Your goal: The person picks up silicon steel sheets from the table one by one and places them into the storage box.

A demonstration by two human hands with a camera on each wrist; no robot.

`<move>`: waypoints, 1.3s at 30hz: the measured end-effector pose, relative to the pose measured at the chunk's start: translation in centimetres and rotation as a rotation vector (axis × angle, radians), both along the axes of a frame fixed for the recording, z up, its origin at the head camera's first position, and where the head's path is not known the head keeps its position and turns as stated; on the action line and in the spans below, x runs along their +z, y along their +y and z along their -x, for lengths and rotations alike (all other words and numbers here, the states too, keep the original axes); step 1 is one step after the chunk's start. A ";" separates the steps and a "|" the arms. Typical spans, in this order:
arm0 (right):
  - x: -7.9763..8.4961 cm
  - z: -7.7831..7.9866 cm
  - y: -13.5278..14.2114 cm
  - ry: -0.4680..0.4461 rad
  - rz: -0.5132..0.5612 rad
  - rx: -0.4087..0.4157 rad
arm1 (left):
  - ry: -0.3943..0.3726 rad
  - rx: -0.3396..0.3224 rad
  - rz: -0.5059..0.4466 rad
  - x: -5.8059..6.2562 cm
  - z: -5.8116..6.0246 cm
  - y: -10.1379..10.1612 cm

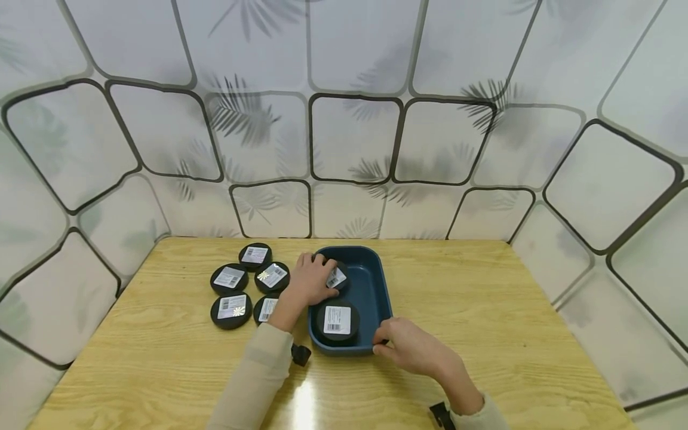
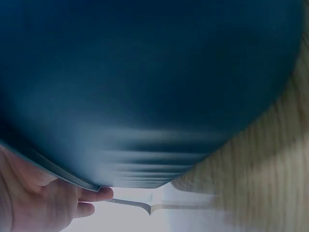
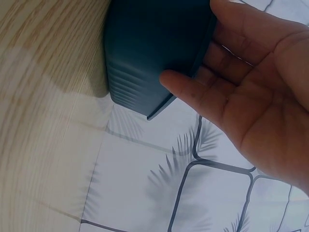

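Observation:
A dark blue rectangular bin (image 1: pixel 371 289) stands on the table. Over its far left part, my left hand (image 1: pixel 306 282) grips a flat round black container (image 1: pixel 337 277) with a white label. A second black container (image 1: pixel 337 321) lies label up in the bin's near left corner. My right hand (image 1: pixel 414 347) pinches the bin's rim at the near right corner. In the right wrist view the thumb and fingers of the right hand (image 3: pixel 256 96) are on either side of that rim. The bin's outer wall (image 2: pixel 135 77) fills most of the left wrist view, hiding the gripped container.
Several more black labelled containers (image 1: pixel 231 309) lie grouped left of the bin on the wooden table (image 1: pixel 473 286); one is partly behind my left wrist. A patterned white curtain (image 1: pixel 355 137) surrounds the table's back and sides. Black wrist straps (image 1: pixel 301 355) show at both sleeves.

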State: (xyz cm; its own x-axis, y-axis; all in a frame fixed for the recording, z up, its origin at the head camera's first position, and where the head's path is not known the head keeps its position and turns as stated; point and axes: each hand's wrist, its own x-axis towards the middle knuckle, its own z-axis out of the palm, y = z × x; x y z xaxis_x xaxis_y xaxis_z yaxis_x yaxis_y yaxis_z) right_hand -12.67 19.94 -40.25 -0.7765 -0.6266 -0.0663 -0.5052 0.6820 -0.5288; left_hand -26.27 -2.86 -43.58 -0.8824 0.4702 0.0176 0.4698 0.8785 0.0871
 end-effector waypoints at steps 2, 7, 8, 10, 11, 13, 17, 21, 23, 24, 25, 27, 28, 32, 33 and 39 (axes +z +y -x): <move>0.0 0.0 0.0 -0.002 0.002 0.000 | -0.002 0.000 0.006 -0.1 0.1 0.1; 0.0 -0.1 0.0 0.006 0.006 0.000 | -0.004 -0.002 0.019 -0.3 0.1 0.1; 0.0 -0.1 0.0 0.009 0.006 0.001 | -0.008 -0.001 0.023 -0.3 0.1 0.1; 0.0 -0.1 -0.1 0.014 0.008 0.004 | -0.017 0.000 0.027 -0.4 0.1 0.2; 0.0 -0.1 -0.1 0.018 0.008 0.005 | -0.022 0.000 0.028 -0.4 0.1 0.2; 0.0 -0.2 -0.1 0.025 0.006 0.006 | -0.030 -0.001 0.024 -0.4 0.0 0.1; 0.0 -0.2 -0.1 0.030 0.006 0.005 | -0.041 -0.007 0.009 -0.2 -0.1 0.1; 0.0 -0.2 0.0 0.029 0.007 0.003 | -0.055 -0.004 -0.003 0.2 -0.2 0.3; 0.0 -0.2 0.0 0.030 0.007 0.005 | -0.061 0.004 -0.004 0.3 -0.2 0.3; 0.0 -0.1 0.0 0.031 0.006 0.005 | -0.064 0.008 -0.001 0.4 -0.2 0.3; 0.0 -0.1 0.0 0.034 0.005 0.007 | -0.066 0.012 0.000 0.3 -0.2 0.3; 0.0 -0.1 0.0 0.040 0.006 0.008 | -0.065 0.016 0.001 0.2 -0.2 0.3; 0.0 -0.1 0.0 0.044 0.006 0.008 | -0.065 0.016 0.003 0.2 -0.1 0.3; 0.0 -0.2 0.0 0.052 0.003 0.001 | -0.065 0.018 0.001 0.0 0.1 0.4; 0.0 -0.1 0.0 0.052 0.002 0.001 | -0.066 0.020 0.001 0.0 0.1 0.4; 0.0 0.0 -0.1 0.041 -0.006 0.000 | -0.043 0.011 -0.014 -0.4 0.3 0.3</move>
State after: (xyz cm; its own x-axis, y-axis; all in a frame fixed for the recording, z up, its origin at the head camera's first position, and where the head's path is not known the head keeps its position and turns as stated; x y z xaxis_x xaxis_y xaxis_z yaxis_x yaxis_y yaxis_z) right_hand -12.65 19.86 -40.26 -0.7787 -0.6263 -0.0378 -0.5265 0.6850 -0.5035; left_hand -26.55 -2.55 -43.98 -0.8876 0.4603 -0.0136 0.4556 0.8821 0.1196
